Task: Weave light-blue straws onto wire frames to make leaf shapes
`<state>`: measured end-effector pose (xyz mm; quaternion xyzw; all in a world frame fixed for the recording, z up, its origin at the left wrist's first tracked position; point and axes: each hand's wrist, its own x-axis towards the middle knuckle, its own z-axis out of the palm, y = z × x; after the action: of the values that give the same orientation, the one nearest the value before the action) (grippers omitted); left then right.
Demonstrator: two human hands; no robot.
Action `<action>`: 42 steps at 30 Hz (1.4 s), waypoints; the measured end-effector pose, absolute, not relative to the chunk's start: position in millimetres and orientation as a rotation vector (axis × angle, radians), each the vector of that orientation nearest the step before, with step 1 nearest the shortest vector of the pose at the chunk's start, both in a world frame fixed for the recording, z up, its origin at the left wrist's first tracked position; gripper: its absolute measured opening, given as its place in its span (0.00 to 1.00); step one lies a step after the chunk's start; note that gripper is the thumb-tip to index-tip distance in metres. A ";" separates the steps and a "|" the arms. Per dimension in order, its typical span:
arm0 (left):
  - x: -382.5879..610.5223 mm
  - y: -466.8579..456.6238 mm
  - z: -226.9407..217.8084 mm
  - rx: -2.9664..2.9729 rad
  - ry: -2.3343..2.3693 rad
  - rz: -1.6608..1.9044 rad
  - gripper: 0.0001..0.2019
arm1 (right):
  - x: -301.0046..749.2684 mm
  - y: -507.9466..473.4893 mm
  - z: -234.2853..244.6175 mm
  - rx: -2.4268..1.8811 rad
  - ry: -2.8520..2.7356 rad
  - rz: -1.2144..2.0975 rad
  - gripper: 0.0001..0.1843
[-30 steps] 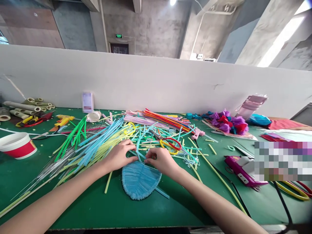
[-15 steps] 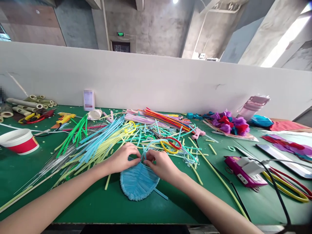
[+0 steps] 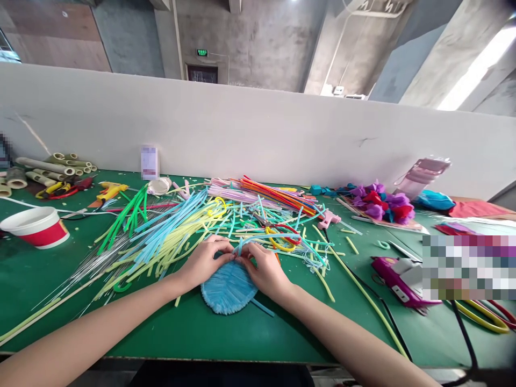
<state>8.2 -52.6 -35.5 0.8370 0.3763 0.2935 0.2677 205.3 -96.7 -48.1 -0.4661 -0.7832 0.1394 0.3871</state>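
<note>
Fingertips [image 3: 229,253] of the left hand [image 3: 205,262] are pressed together on a light-blue stem [image 3: 241,247] at the far tip of the blue leaf [image 3: 228,293]; the same stem is pinched from the other side by thumb and forefinger of the right hand [image 3: 264,269], so that both grips are clenched on it and the two hands are brought nearly into touch; the blue leaf is laid flat on the green table [image 3: 193,333], near its front edge, and is partly covered at its far end by both hands; from the pinch the stem is carried up and bent away to the right of the leaf; directly behind the leaf a heap of pipe cleaners [image 3: 169,228] in blue, yellow and green is spread; scissors [image 3: 284,240] with red and yellow loops are laid just behind and right of the leaf, among the strands; a pink glue gun [image 3: 328,219] is seen farther behind on that side; well to the right of the leaf a magenta glue gun [image 3: 397,277] is set down, and behind it purple and red flowers [image 3: 379,201] are clustered; well to the left of the leaf a red-and-white cup [image 3: 36,227] is stood upright; bamboo tubes [image 3: 48,164] are stacked far behind and left of the leaf, against the white partition [image 3: 258,134]
</note>
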 end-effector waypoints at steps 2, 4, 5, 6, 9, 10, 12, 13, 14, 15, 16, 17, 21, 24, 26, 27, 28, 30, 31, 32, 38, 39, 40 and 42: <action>8.6 -53.4 -36.7 2.261 1.043 0.809 0.07 | 204.7 -95.3 -50.7 -1.173 -1.990 0.359 0.02; 8.8 -53.6 -38.0 2.262 1.063 0.821 0.06 | 204.4 -93.9 -52.2 -1.180 -1.988 0.365 0.03; 8.9 -53.6 -38.5 2.264 1.066 0.823 0.05 | 204.2 -93.3 -52.8 -1.187 -1.984 0.369 0.04; 9.1 -53.6 -39.0 2.267 1.066 0.825 0.05 | 204.0 -93.0 -53.3 -1.191 -1.979 0.372 0.04; 10.7 -53.6 -38.9 2.288 1.047 0.823 0.03 | 203.2 -93.0 -54.8 -1.194 -1.984 0.350 0.04; 11.3 -53.5 -38.4 2.297 1.034 0.818 0.03 | 202.9 -93.4 -55.1 -1.197 -1.988 0.339 0.03; 12.5 -53.2 -36.9 2.312 1.012 0.806 0.04 | 202.4 -94.4 -55.1 -1.208 -1.995 0.320 0.03; 12.9 -53.0 -36.2 2.317 1.005 0.801 0.05 | 202.2 -95.0 -54.6 -1.217 -1.994 0.320 0.04; 13.1 -52.9 -35.7 2.319 1.003 0.798 0.05 | 202.1 -95.4 -53.8 -1.227 -1.990 0.327 0.04; 13.1 -52.7 -35.5 2.319 1.003 0.797 0.05 | 202.0 -95.8 -52.8 -1.238 -1.985 0.337 0.04; 13.0 -52.6 -35.6 2.318 1.003 0.798 0.05 | 201.9 -96.0 -51.7 -1.249 -1.980 0.351 0.05; 12.7 -52.5 -36.0 2.316 1.004 0.800 0.04 | 201.9 -96.1 -50.7 -1.257 -1.973 0.365 0.05; 11.1 -51.8 -39.5 2.307 1.001 0.807 0.03 | 201.7 -95.3 -48.9 -1.270 -1.954 0.393 0.05; 10.5 -51.1 -41.2 2.303 0.995 0.810 0.03 | 201.4 -94.5 -49.6 -1.277 -1.945 0.394 0.05; 10.7 -51.0 -41.0 2.299 0.991 0.813 0.03 | 200.9 -94.2 -50.1 -1.280 -1.938 0.395 0.05; 10.9 -51.2 -40.6 2.296 0.991 0.815 0.03 | 200.6 -94.0 -50.2 -1.280 -1.935 0.398 0.05; 11.2 -51.5 -40.0 2.291 0.992 0.817 0.03 | 200.3 -93.8 -50.2 -1.277 -1.932 0.403 0.05; 12.0 -52.1 -38.8 2.277 0.995 0.821 0.03 | 199.6 -93.3 -50.1 -1.269 -1.927 0.414 0.04; 12.3 -52.1 -38.5 2.267 0.997 0.822 0.03 | 199.3 -93.0 -49.9 -1.263 -1.919 0.426 0.03; 12.3 -51.7 -38.4 2.254 1.000 0.823 0.03 | 198.9 -92.5 -49.7 -1.256 -1.904 0.449 0.04; 3.9 -38.9 -38.8 2.119 0.938 0.741 0.15 | 199.5 -89.0 -46.9 -1.235 -1.797 0.619 0.04; 1.3 -36.2 -37.7 2.101 0.912 0.720 0.17 | 200.1 -88.9 -46.3 -1.227 -1.797 0.634 0.02; -1.2 -34.0 -36.2 2.088 0.890 0.706 0.19 | 200.8 -88.9 -45.8 -1.217 -1.796 0.650 0.01; -4.8 -31.2 -32.3 2.082 0.860 0.702 0.17 | 202.1 -89.1 -45.1 -1.202 -1.792 0.689 0.02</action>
<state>-4.8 -31.2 -32.3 0.8158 0.3370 0.2750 0.3810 202.1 -89.1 -45.1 -0.4805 -0.7163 0.2755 0.4244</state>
